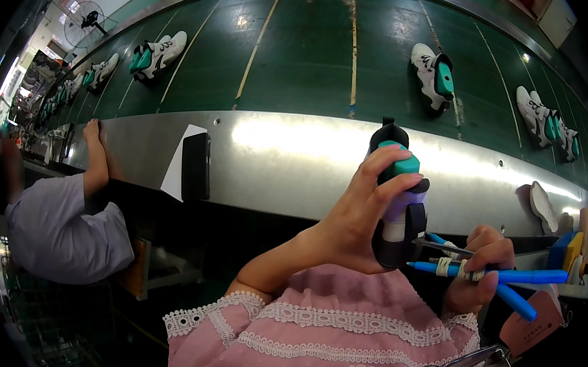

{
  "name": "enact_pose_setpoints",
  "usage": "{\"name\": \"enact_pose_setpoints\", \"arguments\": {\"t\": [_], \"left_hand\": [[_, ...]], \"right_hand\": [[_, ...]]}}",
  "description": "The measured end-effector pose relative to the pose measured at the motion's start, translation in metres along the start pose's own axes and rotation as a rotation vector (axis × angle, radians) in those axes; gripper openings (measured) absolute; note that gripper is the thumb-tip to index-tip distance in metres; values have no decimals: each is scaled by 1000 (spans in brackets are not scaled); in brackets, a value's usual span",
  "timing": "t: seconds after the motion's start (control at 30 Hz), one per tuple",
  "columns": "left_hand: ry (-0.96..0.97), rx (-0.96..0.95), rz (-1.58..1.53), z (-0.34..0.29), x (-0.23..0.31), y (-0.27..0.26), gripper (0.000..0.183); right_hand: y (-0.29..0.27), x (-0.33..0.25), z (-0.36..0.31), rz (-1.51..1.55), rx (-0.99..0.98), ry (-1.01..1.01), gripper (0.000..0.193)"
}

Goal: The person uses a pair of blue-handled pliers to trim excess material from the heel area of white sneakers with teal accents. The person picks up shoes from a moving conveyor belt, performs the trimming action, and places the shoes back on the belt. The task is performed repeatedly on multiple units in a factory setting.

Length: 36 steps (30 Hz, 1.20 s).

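Note:
My left hand [353, 217] grips a shoe [395, 236] with a dark collar, held up in front of my chest. A green shoe last [404, 165] sits in the shoe's opening, and my fingers lie across it. Closed around two blue pens [531, 276] is my right hand [486, 257]. White bands wrap the pens, which cross each other. A thin metal tip beside them points at the shoe; its kind is not clear. The pen tips are close to the shoe's lower side; I cannot tell whether they touch it.
A green conveyor belt [303, 43] carries several white shoes [428, 77] with green lasts. On the metal ledge [284, 146] lie a black phone-like slab [196, 165] and white paper. At right are a pale sole-shaped piece [542, 208] and a holder of tools. A co-worker [67, 224] sits at left.

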<state>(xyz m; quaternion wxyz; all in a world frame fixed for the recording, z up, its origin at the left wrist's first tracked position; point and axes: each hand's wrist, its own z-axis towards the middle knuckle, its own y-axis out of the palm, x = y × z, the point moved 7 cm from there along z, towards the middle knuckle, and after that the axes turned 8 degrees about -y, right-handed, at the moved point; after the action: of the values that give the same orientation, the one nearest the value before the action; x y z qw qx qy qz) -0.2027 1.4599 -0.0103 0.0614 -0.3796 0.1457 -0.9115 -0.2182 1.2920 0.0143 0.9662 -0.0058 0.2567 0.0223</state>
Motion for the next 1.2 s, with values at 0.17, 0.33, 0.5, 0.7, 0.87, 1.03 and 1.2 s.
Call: {"name": "enact_pose_setpoints", "arguments": {"t": [0.17,0.33,0.5,0.7,0.87,1.03,1.2], "left_hand": [[-4,-2,-10,0,-1,-4,87],[-19,-4,-20,0,-2,-9,88],[-33,-10,-8,1,-6,-12,89],[-75,-14,8,9,-10,-19,93],[-86,-26,97,25,-15,-25,101],[-143,-18,21,37,-31,-31,100],[-197,-15,6,38,-41,-37,100]], "right_hand": [[1,1,0,-22,2,11,37],[8,0,6,-29,-16,39,37],[14,1,13,40,-94,67,35],[35,-1,46,-1,-380,132,29],[52,0,63,-90,-495,167,34],[62,13,74,-140,-541,56,32],[65,22,86,-121,-521,-29,11]]}}
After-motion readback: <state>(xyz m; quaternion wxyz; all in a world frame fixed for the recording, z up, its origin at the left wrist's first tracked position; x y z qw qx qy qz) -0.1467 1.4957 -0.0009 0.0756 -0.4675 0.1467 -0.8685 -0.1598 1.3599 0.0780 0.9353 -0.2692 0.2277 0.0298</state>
